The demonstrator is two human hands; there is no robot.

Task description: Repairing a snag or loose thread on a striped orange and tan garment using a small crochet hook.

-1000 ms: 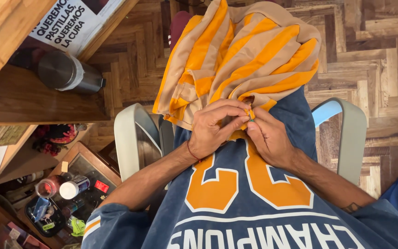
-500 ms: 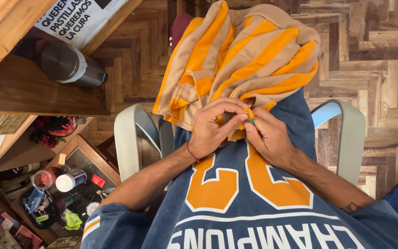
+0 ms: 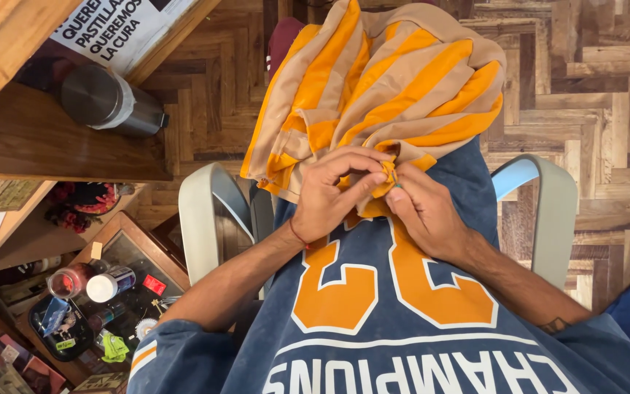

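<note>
Herringbone wooden floor (image 3: 607,73) spread out under me as I sat in a chair with pale grey armrests (image 3: 548,211), looking straight down over my blue shirt (image 3: 402,335) with its big orange numerals. Across my lap and knees lay a striped cloth (image 3: 402,80), tan and orange, bunched and draped so that its near edge came up to my hands. My left hand (image 3: 333,193) was closed in a pinch on a small orange fold of that edge, thumb and fingers pressed together, probably to keep the spot taut and steady. My right hand (image 3: 424,211) met it from the other side, fingertips closed on the same fold, touching the left; something small and greenish showed between them, too tiny for me to tell what it was. A thin red cord sat round my left wrist. Off to my left a wooden counter (image 3: 52,146) carried a metal tumbler (image 3: 111,102) lying on its side, and below it a shelf and a glass-topped box held a clutter of small jars (image 3: 107,283) and bits, well apart from my work.
</note>
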